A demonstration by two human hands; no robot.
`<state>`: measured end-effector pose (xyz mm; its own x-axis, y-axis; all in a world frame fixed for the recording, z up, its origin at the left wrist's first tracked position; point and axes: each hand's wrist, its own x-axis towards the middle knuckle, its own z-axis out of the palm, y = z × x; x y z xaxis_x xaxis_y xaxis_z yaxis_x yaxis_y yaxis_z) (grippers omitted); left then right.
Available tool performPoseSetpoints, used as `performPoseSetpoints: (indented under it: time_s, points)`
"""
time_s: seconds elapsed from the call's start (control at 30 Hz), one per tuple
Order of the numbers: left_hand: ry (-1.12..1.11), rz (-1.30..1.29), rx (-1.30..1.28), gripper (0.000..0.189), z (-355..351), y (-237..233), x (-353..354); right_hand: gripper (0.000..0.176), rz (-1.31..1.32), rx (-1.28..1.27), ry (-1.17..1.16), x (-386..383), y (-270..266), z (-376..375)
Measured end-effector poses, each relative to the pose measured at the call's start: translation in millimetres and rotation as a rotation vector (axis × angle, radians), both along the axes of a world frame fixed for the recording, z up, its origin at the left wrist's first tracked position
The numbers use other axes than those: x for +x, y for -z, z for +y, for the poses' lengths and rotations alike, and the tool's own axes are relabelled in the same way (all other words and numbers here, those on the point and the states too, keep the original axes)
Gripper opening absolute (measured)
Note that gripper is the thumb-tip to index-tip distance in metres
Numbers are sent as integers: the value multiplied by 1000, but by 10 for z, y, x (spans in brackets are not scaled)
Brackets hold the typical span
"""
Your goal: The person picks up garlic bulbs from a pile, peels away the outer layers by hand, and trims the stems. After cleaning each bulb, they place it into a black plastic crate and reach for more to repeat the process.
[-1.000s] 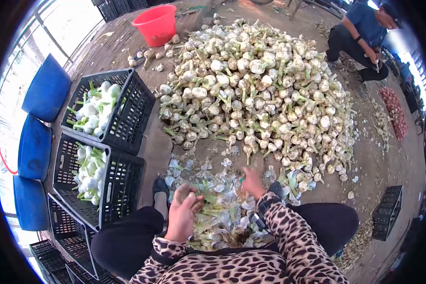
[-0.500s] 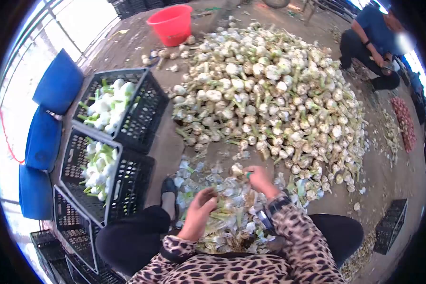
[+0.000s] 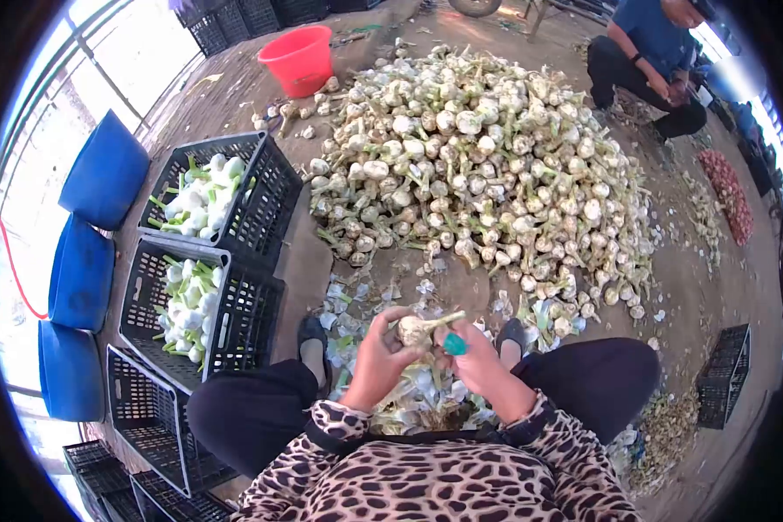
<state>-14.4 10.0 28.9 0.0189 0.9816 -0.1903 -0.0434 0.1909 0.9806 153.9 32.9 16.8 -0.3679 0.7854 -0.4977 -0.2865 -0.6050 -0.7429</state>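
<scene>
In front of my lap, the fingers of my left hand [image 3: 378, 358] are closed round a garlic bulb [image 3: 415, 332], dry-skinned and soiled. Its stem points right, to the fingers of my right hand [image 3: 483, 361], which are closed at the stem end. A small teal-green piece [image 3: 454, 344] shows at the right fingers; I cannot tell whether it is worn or held. Below both hands lie loose papery garlic skins [image 3: 418, 396] on the ground between my feet. Ahead rises a large heap of untrimmed garlic [image 3: 487, 165].
To the left stand two black crates of cleaned white garlic [image 3: 202, 204] [image 3: 187, 304], another black crate [image 3: 143, 409] and blue tubs [image 3: 78, 270]. A red bucket [image 3: 300, 65] sits behind. At the far right a person [image 3: 648, 65] crouches near a reddish pile [image 3: 726, 196].
My left hand has moved up and right and taken hold of the garlic bulb. My right hand has come lower and the two hands are together. The view has shifted slightly.
</scene>
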Motion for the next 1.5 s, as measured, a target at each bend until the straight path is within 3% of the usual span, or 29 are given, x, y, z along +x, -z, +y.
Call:
performPoseSetpoints:
  time_s: [0.07, 0.1, 0.2, 0.3, 0.4, 0.5, 0.73, 0.93, 0.97, 1.1, 1.2, 1.3, 1.4, 1.5]
  points:
    - [-61, 170, 137, 54, 1, -69, 77, 32, 5, -31, -14, -89, -27, 58]
    - [-24, 491, 253, 61, 12, -90, 54, 28, 37, -45, -15, -113, -116, 82]
    - [-23, 700, 380, 61, 2, -184, 86, 24, -64, -98, -36, -151, -125, 113]
    - [-47, 633, 359, 62, 7, -105, 76, 21, 17, -54, 14, -134, -68, 110]
    - [-68, 603, 343, 63, 12, -90, 72, 18, -105, -6, 29, -156, -73, 108]
    - [-163, 49, 156, 63, 18, 23, 120, 15, -148, 164, 18, -133, -109, 104]
    - [-87, -416, -196, 35, 31, -86, 7, 14, -313, 558, -4, -77, -127, 142]
    - [-129, -751, -591, 38, 70, -87, -37, 13, -345, 697, -29, -103, -119, 177]
    - [-119, -773, -615, 39, 81, -85, -19, 13, -371, 720, -18, -102, -192, 169]
    - [-134, -364, -298, 37, 29, -104, 125, 17, -568, 813, -64, -62, -182, 165]
    - [-162, -454, -336, 38, 9, -39, 87, 16, -607, 831, -69, -66, -259, 141]
    - [-101, -678, -458, 39, 13, -29, -4, 17, -334, 587, -59, -46, -184, 161]
    - [-98, -694, -502, 44, 2, -50, -31, 17, 33, 350, -13, -28, -123, 184]
    - [-32, -707, -481, 48, 3, -47, -62, 13, 146, 314, -49, 20, -177, 208]
